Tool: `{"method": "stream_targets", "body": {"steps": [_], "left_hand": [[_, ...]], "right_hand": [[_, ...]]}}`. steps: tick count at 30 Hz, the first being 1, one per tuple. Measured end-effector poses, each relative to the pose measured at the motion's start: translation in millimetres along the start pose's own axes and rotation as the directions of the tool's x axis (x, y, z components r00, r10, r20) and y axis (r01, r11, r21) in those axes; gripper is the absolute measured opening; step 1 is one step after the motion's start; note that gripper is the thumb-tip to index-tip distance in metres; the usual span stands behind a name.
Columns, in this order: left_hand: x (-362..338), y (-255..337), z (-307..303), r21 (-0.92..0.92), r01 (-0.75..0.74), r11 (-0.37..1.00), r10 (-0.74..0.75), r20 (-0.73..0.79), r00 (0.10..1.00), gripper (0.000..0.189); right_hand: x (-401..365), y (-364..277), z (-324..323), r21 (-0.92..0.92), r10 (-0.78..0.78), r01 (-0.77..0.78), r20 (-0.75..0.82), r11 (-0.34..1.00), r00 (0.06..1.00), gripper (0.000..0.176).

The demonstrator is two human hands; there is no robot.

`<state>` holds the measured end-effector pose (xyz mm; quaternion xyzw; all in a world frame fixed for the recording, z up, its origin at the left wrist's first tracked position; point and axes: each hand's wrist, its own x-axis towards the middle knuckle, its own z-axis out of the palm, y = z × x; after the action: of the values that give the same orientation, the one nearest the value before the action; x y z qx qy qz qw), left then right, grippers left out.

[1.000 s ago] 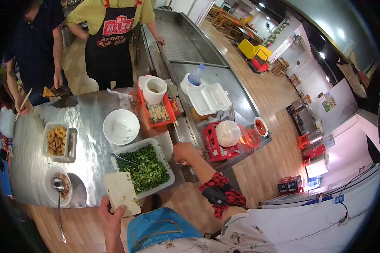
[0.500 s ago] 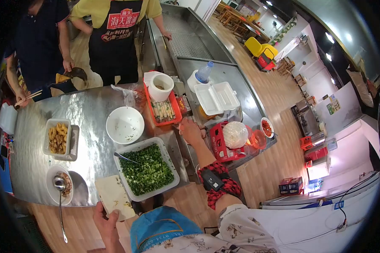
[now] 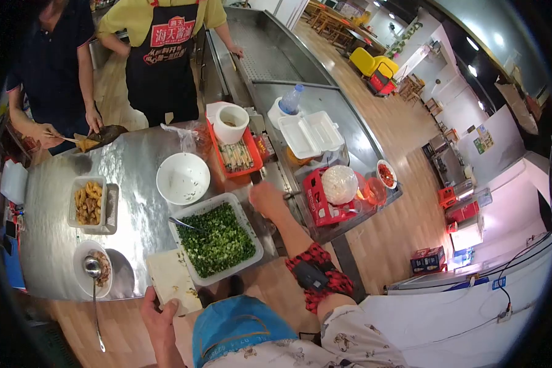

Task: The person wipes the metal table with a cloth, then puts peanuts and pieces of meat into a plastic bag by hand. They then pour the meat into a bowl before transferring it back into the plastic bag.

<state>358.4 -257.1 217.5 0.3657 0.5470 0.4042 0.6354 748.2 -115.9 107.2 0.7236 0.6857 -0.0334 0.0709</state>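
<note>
My left hand [image 3: 161, 316] grips the lower edge of a flat, pale rectangular board [image 3: 173, 283] with green bits stuck on it, thumb on top. Right beside the board stands a white tub [image 3: 259, 250] full of chopped green onions [image 3: 218, 242], a spoon [image 3: 187, 225] lying in it. Past the tub's far right corner hovers my right hand [image 3: 267, 199], near the gap between the counters. It is blurred, and I cannot make out whether its curled fingers hold anything. A white bowl [image 3: 183, 178] with green scraps inside is to its left.
A ladle [image 3: 94, 276] rests in a bowl [image 3: 80, 260] at the counter's near left. Fried pieces [image 3: 88, 203] fill a basket. Right: a red crate [image 3: 319, 202], an open foam box [image 3: 313, 135], a red tray [image 3: 251, 161]. Across the counter, one person [image 3: 49, 73] holds chopsticks; another [image 3: 162, 61] stands beside.
My right hand has moved left and slightly down, toward the green onion tub. My left hand still holds the board. The person at far left has brought the chopsticks to a dark container.
</note>
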Motion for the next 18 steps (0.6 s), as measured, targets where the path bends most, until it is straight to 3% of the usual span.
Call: {"method": "stream_targets", "body": {"steps": [1,3,7,9,10,12,16,18], "left_hand": [[-1.6,-0.9,-2.3,0.011,0.006,1.0,-0.006,0.003,1.0,0.036],[-2.6,-1.9,-4.2,0.046,0.009,0.999,-0.008,-0.011,1.0,0.037],[-11.2,-0.4,-9.0,0.057,0.001,0.998,0.001,-0.046,0.999,0.037],[-13.7,-1.2,-11.7,0.05,-0.011,0.999,0.014,-0.046,0.999,0.037],[-15.4,0.5,-12.1,0.051,-0.012,0.999,0.014,-0.045,0.999,0.037],[-16.3,8.3,-9.8,0.016,0.029,0.999,-0.029,-0.035,0.999,0.039],[-8.4,3.2,-12.6,0.02,-0.031,0.999,0.031,0.01,0.999,0.039],[-5.4,4.8,-10.0,0.081,-0.075,0.994,0.073,0.027,0.997,0.038]], "right_hand": [[3.6,-5.4,0.8,0.01,0.006,-0.006,0.006,1.0,1.0,0.018],[7.7,-21.7,-13.1,0.293,0.105,-0.083,-0.06,0.953,0.993,0.022],[14.7,-20.8,43.8,0.28,0.151,-0.142,-0.011,0.949,0.989,0.024],[3.5,-22.6,49.6,0.624,0.373,-0.262,-0.051,0.736,0.927,0.023],[-4.5,-22.9,52.2,0.625,0.374,-0.262,-0.051,0.735,0.926,0.023],[-17.4,-19.9,55.0,0.77,0.364,-0.187,-0.062,0.61,0.929,0.021],[-36.0,-22.4,60.0,0.839,0.324,-0.113,-0.079,0.532,0.943,0.022],[-42.9,-24.6,63.4,0.809,0.38,-0.191,-0.043,0.556,0.924,0.023]]}}
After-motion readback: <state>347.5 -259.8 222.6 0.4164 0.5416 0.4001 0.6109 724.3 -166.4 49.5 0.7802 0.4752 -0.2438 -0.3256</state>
